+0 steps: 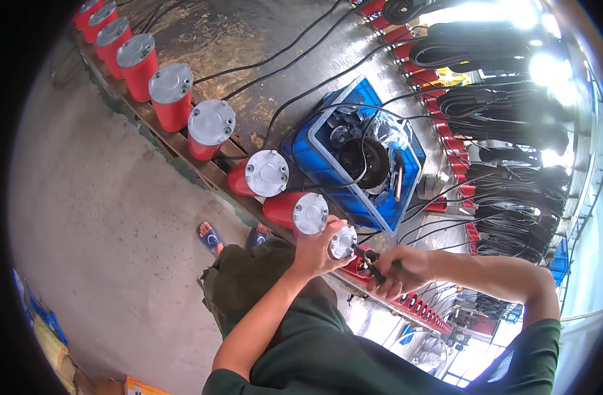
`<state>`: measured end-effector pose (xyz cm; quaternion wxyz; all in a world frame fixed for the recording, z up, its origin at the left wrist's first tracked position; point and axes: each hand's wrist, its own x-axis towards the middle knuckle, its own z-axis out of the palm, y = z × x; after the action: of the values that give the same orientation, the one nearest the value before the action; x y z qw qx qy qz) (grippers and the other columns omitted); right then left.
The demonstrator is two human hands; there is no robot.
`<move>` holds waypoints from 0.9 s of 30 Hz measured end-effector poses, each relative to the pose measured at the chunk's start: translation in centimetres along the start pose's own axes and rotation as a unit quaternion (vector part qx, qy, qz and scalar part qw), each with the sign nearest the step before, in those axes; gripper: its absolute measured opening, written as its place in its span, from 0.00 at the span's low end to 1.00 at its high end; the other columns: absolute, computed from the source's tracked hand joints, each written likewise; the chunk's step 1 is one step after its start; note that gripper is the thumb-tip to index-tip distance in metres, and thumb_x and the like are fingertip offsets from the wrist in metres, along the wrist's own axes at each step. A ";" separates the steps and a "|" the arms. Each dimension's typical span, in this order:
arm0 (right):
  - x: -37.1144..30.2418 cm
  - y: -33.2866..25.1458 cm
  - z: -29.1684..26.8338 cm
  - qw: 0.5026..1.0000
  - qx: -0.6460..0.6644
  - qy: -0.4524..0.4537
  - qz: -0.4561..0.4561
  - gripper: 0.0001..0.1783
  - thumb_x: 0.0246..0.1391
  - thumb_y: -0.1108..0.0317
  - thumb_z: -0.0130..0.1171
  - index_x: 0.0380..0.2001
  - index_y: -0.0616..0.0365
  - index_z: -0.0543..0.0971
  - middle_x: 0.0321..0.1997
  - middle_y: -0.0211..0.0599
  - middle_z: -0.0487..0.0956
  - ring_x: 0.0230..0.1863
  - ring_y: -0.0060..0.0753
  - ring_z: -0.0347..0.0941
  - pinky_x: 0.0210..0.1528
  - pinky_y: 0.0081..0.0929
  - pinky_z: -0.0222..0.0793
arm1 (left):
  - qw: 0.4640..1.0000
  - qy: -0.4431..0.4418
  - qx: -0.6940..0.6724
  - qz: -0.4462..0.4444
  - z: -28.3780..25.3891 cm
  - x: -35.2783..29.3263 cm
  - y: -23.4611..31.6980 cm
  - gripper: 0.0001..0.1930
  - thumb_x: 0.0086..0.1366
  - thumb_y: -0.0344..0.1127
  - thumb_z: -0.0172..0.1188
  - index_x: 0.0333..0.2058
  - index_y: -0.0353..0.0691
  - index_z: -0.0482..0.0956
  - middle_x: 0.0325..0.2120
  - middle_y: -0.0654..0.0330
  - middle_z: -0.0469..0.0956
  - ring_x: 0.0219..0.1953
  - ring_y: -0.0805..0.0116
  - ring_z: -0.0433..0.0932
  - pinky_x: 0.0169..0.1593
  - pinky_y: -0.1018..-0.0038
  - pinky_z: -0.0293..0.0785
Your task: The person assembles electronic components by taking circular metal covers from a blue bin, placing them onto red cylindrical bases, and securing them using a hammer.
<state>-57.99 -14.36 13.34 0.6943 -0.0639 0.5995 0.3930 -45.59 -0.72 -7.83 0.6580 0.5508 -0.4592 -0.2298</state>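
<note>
Head view: you stand at a pallet row of red motor cylinders (209,128), working on the nearest one.

Your left hand (314,250) wraps around a silver-capped cylinder (342,242) at the pallet edge; your right hand (400,270) closes around dark-handled pliers (370,260) pointed at its cap. Loose black cables (301,52) trail close by, so the jaws could slip and snag one, I judge.
</note>
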 end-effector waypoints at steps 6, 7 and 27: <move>-1.2 0.0 2.6 0.414 -0.815 0.404 -0.044 0.26 0.57 0.64 0.67 0.55 0.62 0.70 0.41 0.44 0.77 0.37 0.37 0.78 0.33 0.34 0.78 | 1.000 0.001 -0.007 -0.008 -0.2 -0.2 0.2 0.42 0.43 0.44 0.86 0.58 0.46 0.75 0.48 0.58 0.81 0.49 0.51 0.83 0.54 0.59 0.78; -1.4 -0.3 2.5 0.349 -0.840 0.414 -0.043 0.30 0.56 0.62 0.70 0.57 0.60 0.70 0.41 0.45 0.77 0.38 0.39 0.79 0.34 0.37 0.80 | 1.000 0.004 -0.010 -0.008 -0.2 -0.1 0.3 0.43 0.44 0.44 0.86 0.58 0.47 0.74 0.48 0.59 0.81 0.48 0.51 0.82 0.53 0.58 0.77; -0.9 1.2 3.6 0.386 -0.791 0.466 -0.085 0.18 0.57 0.66 0.66 0.49 0.58 0.76 0.39 0.35 0.77 0.34 0.29 0.75 0.29 0.29 0.72 | 1.000 0.005 -0.018 -0.014 0.1 -0.2 0.0 0.42 0.45 0.43 0.85 0.59 0.46 0.75 0.49 0.58 0.81 0.49 0.50 0.83 0.53 0.59 0.78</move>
<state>-55.84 -11.95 15.57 -0.0288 -0.8082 0.2388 0.5375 -45.74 -0.57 -7.90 0.6670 0.5463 -0.4437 -0.2446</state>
